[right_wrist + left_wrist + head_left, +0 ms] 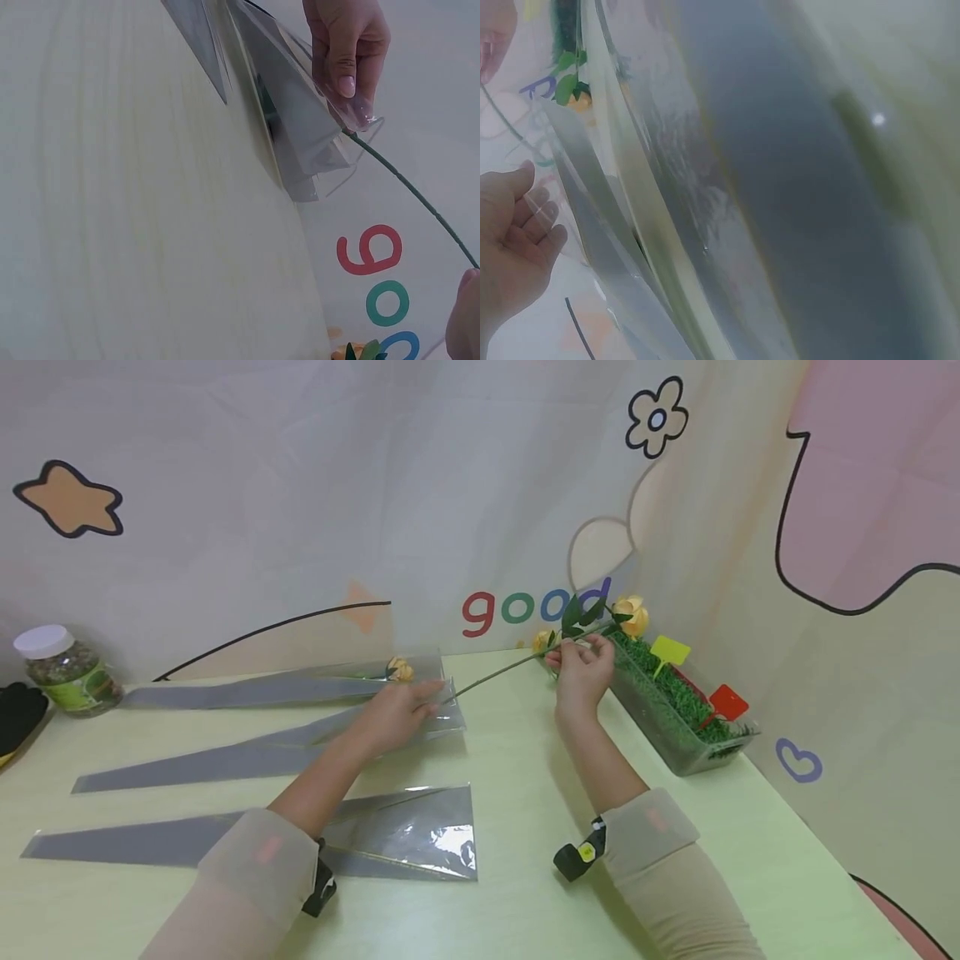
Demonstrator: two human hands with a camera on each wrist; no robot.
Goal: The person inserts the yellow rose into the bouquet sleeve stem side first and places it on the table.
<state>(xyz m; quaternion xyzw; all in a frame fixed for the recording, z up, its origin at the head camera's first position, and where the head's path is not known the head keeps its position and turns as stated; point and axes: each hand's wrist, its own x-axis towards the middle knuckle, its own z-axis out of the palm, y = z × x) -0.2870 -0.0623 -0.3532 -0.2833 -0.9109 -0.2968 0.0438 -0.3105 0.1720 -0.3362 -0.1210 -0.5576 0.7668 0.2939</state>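
My right hand (585,677) pinches the long green stem of a yellow artificial rose (632,615), with dark leaves just above the fingers. The stem (498,672) slants down leftward, its lower end at the mouth of the middle flower sleeve (225,763), a grey, clear-fronted wrap. At that mouth my left hand (393,717) holds the sleeve's clear film between thumb and fingers; the right wrist view shows the film (360,124) lifted around the stem. Behind it, another sleeve (247,692) contains a yellow rose (401,669). A third sleeve (405,835) lies flat nearest me.
On the right stands a clear planter box (660,735) of artificial grass with a yellow tag (670,650) and a red tag (727,702). Another yellow rose (543,641) lies by its far end. A lidded jar (67,670) and a black item (18,714) sit far left.
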